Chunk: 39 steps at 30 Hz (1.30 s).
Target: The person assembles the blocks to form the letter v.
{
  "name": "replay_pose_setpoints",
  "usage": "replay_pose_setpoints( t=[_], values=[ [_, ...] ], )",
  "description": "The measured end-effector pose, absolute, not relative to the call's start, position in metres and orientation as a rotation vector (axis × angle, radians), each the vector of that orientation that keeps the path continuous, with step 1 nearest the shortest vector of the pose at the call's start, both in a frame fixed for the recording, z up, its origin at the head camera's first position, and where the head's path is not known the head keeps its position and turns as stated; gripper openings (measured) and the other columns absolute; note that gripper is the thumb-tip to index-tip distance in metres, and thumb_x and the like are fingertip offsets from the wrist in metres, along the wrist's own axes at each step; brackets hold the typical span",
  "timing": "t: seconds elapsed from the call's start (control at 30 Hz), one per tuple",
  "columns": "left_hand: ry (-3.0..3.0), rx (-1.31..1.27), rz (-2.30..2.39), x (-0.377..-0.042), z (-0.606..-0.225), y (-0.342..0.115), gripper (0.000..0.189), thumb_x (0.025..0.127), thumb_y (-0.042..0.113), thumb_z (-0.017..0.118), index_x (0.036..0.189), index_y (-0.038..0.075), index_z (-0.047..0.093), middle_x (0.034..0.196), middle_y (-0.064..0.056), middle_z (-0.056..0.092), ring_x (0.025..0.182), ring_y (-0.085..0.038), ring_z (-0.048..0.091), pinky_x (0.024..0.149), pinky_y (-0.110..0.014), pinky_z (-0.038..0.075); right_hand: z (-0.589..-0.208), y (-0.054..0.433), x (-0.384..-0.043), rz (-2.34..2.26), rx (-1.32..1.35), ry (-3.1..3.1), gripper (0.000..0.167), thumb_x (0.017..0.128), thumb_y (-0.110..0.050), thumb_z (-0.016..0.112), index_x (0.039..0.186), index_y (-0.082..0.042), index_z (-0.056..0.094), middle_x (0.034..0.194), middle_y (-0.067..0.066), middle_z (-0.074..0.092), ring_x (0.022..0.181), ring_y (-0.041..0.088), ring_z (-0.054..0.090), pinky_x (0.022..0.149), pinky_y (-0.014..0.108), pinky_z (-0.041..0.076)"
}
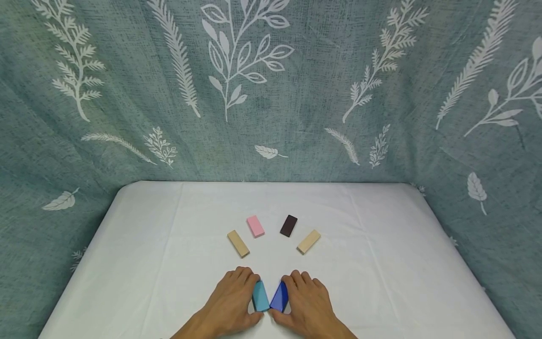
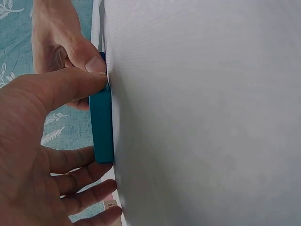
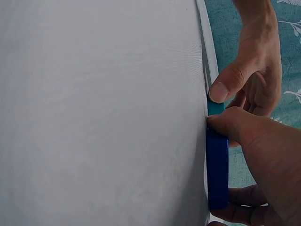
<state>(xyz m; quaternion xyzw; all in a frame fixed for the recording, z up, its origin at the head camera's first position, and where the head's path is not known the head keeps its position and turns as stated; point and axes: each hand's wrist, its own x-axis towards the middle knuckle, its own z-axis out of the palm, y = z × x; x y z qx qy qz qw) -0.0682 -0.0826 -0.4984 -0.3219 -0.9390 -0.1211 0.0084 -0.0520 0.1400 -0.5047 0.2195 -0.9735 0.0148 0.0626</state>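
Near the front edge of the table, my left hand (image 1: 234, 300) pinches a light blue block (image 1: 260, 296) between thumb and fingers; the left wrist view shows the same teal-looking block (image 2: 101, 127) resting on the cloth. My right hand (image 1: 308, 301) grips a dark blue block (image 1: 280, 297) the same way, its long side facing the camera in the right wrist view (image 3: 217, 169). Both blocks lie flat and tilt toward each other, their near ends touching or almost so. Fingers partly cover each block's outer side.
Beyond the hands, a pink block (image 1: 255, 226) and a dark brown block (image 1: 289, 226) lie on the white cloth (image 1: 190, 273). Two light wooden blocks lie closer, one at left (image 1: 238, 244), another at right (image 1: 308, 242). A patterned green curtain (image 1: 309, 94) hangs behind the table.
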Motion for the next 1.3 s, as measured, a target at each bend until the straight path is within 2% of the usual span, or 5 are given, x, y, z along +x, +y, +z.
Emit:
replay_pose_setpoints(
  t=[1.0,1.3],
  values=[
    [-2.888,-0.990,-0.416,-0.0689,-0.5032,-0.0839,0.062,0.076,0.050,0.081,0.116,0.007,0.061,0.104,0.000,0.055,0.104,-0.018,0.052,0.095,-0.039,0.049,-0.5047,0.1354,-0.0521,0.065,0.621,-2.980,0.068,0.077,-0.070,0.067,0.114,-0.013,0.065,0.099,0.001,0.058,0.092,0.019,0.057,0.073,0.040,0.053],
    [-2.890,-0.992,-0.409,-0.0691,-0.5030,-0.0839,0.062,0.076,0.050,0.081,0.116,0.006,0.062,0.105,-0.001,0.056,0.104,-0.018,0.052,0.094,-0.038,0.049,-0.5054,0.1356,-0.0517,0.067,0.618,-2.970,0.068,0.077,-0.070,0.067,0.114,-0.013,0.065,0.098,0.000,0.058,0.090,0.019,0.056,0.071,0.038,0.051]
  ],
)
